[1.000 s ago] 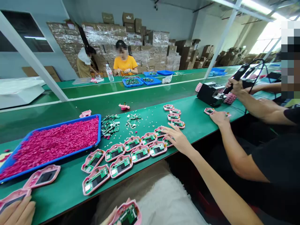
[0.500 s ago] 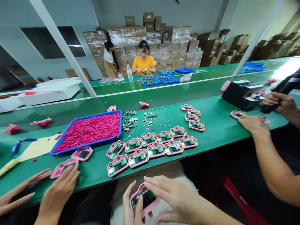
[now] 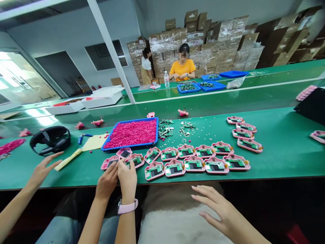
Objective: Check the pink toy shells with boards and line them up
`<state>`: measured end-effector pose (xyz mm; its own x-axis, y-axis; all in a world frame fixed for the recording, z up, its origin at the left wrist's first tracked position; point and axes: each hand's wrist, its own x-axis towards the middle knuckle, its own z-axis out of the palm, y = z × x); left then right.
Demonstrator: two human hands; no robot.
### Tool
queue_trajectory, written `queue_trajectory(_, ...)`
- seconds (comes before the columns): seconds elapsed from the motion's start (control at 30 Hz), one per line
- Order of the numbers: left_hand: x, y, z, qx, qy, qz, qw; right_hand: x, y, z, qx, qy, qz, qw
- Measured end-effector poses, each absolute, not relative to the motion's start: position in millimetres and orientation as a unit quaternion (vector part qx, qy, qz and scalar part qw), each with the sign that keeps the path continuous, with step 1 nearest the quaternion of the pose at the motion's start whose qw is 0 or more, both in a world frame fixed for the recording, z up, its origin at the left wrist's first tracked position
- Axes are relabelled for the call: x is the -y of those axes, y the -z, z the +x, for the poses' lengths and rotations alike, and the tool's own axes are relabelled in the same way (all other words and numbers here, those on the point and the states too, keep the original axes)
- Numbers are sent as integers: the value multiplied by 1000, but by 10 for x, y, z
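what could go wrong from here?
The left hand, gripping a pink plastic shell with a green circuit board, is beside a co-worker's hand; they could bump.

The front row of pink shells sits near the edge of the green tabletop; the open right hand might knock one off.

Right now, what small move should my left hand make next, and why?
Probably settle the pink shell with its green circuit board flat on the green table and let go. The left hand holds it just left of the rows of similar filled shells, and another person's hand is close beside, so releasing may avoid crowding.
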<state>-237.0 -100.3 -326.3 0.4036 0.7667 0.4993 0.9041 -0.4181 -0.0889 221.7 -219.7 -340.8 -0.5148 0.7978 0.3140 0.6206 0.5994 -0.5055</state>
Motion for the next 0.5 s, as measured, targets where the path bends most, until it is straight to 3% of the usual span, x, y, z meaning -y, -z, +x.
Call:
queue_trajectory(0.27, 922, 3394, -2482, 526, 172, -819, 155, 1398, 2999, 2272, 835, -66, -475, 269)
queue_trajectory(0.4, 917, 3400, -2503, 523, 172, -819, 163, 441, 2804, 2296, 812, -22, -559, 167)
queue_trajectory(0.5, 944, 3346, -2542, 517, 165, -820, 179, -130, 2775, 2207, 791, -23, -593, 148)
